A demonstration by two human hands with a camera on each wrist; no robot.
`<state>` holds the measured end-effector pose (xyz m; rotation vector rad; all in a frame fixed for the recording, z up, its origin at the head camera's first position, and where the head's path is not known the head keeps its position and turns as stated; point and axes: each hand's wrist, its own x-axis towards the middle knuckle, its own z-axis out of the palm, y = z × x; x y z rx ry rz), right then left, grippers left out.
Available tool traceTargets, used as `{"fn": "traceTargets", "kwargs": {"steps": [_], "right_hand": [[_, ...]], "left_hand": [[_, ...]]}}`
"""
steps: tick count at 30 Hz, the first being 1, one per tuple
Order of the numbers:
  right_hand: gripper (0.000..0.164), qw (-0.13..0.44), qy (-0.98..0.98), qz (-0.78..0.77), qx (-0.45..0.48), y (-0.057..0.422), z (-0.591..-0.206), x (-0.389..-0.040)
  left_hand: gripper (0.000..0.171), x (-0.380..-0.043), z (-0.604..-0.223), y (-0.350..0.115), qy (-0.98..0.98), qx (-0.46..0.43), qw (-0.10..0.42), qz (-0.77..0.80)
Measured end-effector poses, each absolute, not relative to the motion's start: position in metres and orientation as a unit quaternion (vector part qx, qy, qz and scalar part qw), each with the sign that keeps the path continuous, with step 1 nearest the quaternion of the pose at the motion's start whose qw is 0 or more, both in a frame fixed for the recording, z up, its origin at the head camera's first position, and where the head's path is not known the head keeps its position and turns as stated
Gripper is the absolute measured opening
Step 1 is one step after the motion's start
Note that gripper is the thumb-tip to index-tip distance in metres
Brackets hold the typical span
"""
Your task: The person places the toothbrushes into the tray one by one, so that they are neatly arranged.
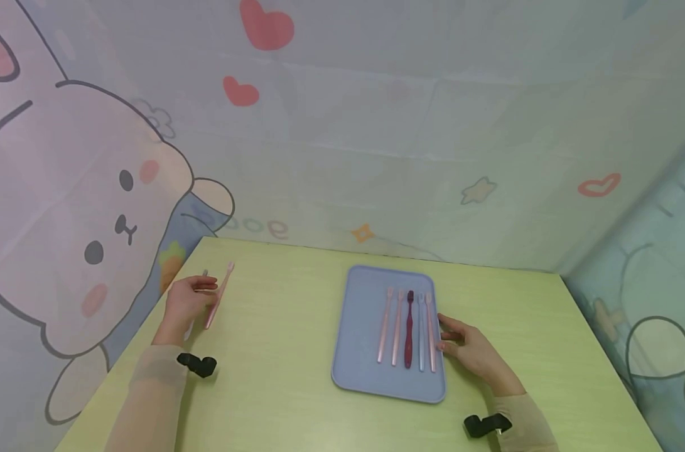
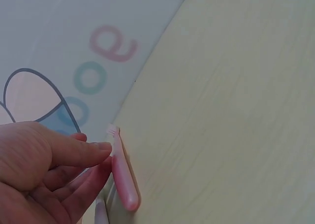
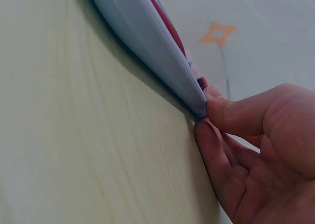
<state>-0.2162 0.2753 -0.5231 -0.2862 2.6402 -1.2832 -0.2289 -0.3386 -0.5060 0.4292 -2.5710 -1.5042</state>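
At the table's left side, my left hand [image 1: 188, 304] pinches a pink toothbrush [image 1: 211, 315] with thumb and index fingertip. Those fingertips meet at its neck in the left wrist view, the pink handle [image 2: 126, 188] slanting toward the camera. A pale toothbrush [image 1: 189, 330] lies under this hand, mostly hidden. My right hand [image 1: 473, 350] grips the right rim of a blue tray [image 1: 359, 326], thumb on the rim and fingers low at its edge. Side by side on the tray lie several toothbrushes: pink ones [image 1: 384, 333], a dark red one [image 1: 408, 333] and a light blue one [image 1: 422, 339].
A pale yellow-green table [image 1: 274, 351] carries everything. Behind it hangs a cloth backdrop [image 1: 348, 188] printed with hearts and a rabbit, meeting the table's back edge. Black straps with small mounts [image 1: 198, 364] sit on both wrists.
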Motion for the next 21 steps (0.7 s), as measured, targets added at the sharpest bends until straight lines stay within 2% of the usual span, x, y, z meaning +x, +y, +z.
{"fn": "traceTargets", "kwargs": {"steps": [21], "right_hand": [[0.066,0.099,0.890,-0.435,-0.093,0.2757,-0.5234,-0.2154]], "left_hand": [[0.046,-0.2299,-0.5114,-0.3346,-0.871,0.129,0.073,-0.469]]}}
